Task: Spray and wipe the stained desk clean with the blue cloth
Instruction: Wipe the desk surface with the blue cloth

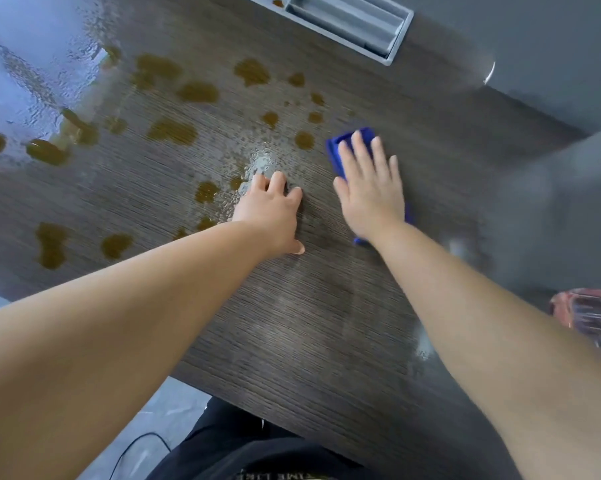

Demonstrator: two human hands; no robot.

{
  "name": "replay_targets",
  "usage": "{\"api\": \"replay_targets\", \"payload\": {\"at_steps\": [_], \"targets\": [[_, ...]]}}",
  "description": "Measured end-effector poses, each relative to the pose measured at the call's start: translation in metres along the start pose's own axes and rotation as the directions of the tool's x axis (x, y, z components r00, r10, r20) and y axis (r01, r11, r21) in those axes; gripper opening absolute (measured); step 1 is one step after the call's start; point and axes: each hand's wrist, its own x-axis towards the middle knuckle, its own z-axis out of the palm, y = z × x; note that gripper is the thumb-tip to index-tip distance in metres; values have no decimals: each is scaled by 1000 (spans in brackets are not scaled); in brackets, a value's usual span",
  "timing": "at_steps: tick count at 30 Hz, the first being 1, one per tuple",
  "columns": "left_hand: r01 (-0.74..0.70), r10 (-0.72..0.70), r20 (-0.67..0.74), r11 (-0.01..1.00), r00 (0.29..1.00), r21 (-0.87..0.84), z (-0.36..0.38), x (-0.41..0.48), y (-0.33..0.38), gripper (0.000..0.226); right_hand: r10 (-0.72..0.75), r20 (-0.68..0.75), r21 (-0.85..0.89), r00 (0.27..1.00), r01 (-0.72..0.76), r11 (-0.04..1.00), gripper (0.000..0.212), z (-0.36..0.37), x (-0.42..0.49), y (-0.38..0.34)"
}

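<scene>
Brown stains (171, 131) spatter the desk (292, 323) toward its left edge, wet sheen among them. Left hand (269, 216) braces mid-desk, fingers loosely bent, holding nothing. Right hand (368, 188), fingers spread flat, presses the blue cloth (335, 150) just beside it, right of centre.

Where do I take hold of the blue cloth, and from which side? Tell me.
Probably its far left edge, from above: the blue cloth lies flat on the desk under the flat right hand, and that edge sticks out most, free for a pinch grip.
</scene>
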Motion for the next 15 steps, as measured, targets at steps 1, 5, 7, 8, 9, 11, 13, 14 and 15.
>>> {"api": "replay_targets", "payload": {"at_steps": [1,5,7,8,9,11,13,14,15], "targets": [[-4,4,-4,1000,1000,0,0,0,0,92,-108,10,-8,994,108,994,54,3,-18,2],[-17,17,7,1000,1000,-2,3,2,-2,93,-186,7,5,982,186,982,52,3,-33,43],[-19,19,6,1000,1000,-7,4,3,-4,93,-2,8,22,1000,2,1000,50,-2,-6,47],[-21,21,5,1000,1000,-3,4,3,-4,93,102,-11,30,995,-102,994,51,-3,9,41],[-21,21,8,1000,1000,5,4,3,-3,93,187,-31,37,982,-186,982,52,-3,20,31],[-15,15,10,1000,1000,14,4,3,-2,93,242,-47,56,969,-240,969,54,-2,23,6],[-10,10,4,1000,1000,13,4,3,-1,94,90,-49,41,995,-88,995,53,4,0,-9],[-13,13,-1,1000,1000,11,4,3,-2,95,-32,-39,25,999,33,999,52,7,-19,-9],[-17,17,-6,1000,1000,10,4,4,-2,95,-158,-29,10,987,158,987,52,10,-37,-2]]}}
